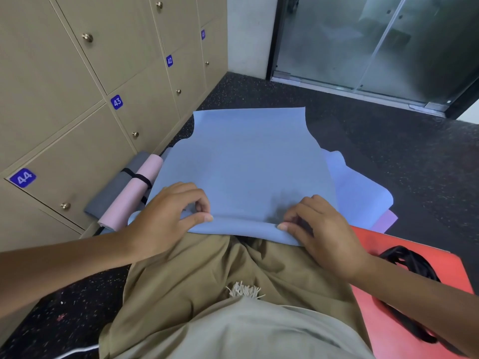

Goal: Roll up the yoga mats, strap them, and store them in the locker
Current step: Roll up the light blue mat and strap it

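A light blue yoga mat [246, 161] lies spread on the dark floor in front of my knees, its near edge folded over into a small roll. My left hand [166, 216] pinches that rolled edge on the left, thumb and fingers curled on it. My right hand [318, 226] pinches the same edge on the right. To the left, a rolled pink mat [134, 195] and a rolled grey mat [114, 193] lie side by side, bound with a black strap [137, 176]. Loose black straps [409, 265] lie on a red mat [420, 307] at my right.
Beige lockers [77, 99] numbered 41 to 44 stand shut along the left wall. More flat mats, pale blue [363, 193] and purple [388, 221], stick out under the blue one. A glass door [363, 42] closes the far end. Dark speckled floor [388, 141] lies to the right.
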`<state>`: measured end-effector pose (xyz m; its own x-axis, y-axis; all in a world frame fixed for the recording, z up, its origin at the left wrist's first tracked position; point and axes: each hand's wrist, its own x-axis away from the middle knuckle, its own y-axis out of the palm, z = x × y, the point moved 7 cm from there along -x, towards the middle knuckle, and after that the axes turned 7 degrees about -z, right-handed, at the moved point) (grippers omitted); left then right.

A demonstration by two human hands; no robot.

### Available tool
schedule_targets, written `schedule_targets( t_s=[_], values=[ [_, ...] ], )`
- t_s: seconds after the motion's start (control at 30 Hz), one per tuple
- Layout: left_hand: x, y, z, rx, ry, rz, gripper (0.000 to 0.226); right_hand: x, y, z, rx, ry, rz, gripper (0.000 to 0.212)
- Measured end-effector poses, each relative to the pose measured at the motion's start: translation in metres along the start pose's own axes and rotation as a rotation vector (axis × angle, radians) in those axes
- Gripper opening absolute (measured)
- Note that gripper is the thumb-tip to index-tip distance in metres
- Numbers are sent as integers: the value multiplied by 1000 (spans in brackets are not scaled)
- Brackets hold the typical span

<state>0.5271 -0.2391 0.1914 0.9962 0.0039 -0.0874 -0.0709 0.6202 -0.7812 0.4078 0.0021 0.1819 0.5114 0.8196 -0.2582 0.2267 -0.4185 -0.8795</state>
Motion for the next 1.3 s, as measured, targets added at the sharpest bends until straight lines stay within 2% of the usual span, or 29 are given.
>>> schedule_targets(
  t_s=[0.1, 0.23, 0.37, 0.5, 0.6, 0.7, 0.83, 0.9, 1.0, 1.13, 1.3],
  values=[
    [0, 0, 0, 15, 99, 2, 17, 2, 1, 1, -77, -78, -5, 24],
    [2, 1, 1, -62, 189, -27, 27, 6, 0, 1, -46, -198, 28, 24],
    [-2, 1, 0, -117, 207, -56, 38, 5, -2, -2, 20, -306, 12, 43],
    [-3, 4, 5, -249, 262, -52, 33, 1, -2, 3, 23, -285, 17, 40],
    [-1, 8, 14, -412, 221, 26, 33, 0, -4, 1, 15, -246, 3, 36],
    [-2, 9, 14, -463, 145, 111, 35, -2, -4, -2, 80, -154, 8, 36],
    [-12, 10, 3, -362, 21, 98, 36, -4, -4, -6, 189, -81, 89, 38],
    [-18, 10, -6, -273, -33, 81, 36, -6, -1, -2, 169, -59, 92, 39],
    [-31, 8, -24, -134, -115, 32, 39, -14, 0, 10, 40, -15, 45, 44],
    [-41, 7, -33, -10, -162, 24, 27, -27, 0, 27, -123, 68, -37, 52],
    [-39, 4, -33, 47, -164, 45, 25, -37, 2, 35, -145, 83, -132, 38]
  ],
)
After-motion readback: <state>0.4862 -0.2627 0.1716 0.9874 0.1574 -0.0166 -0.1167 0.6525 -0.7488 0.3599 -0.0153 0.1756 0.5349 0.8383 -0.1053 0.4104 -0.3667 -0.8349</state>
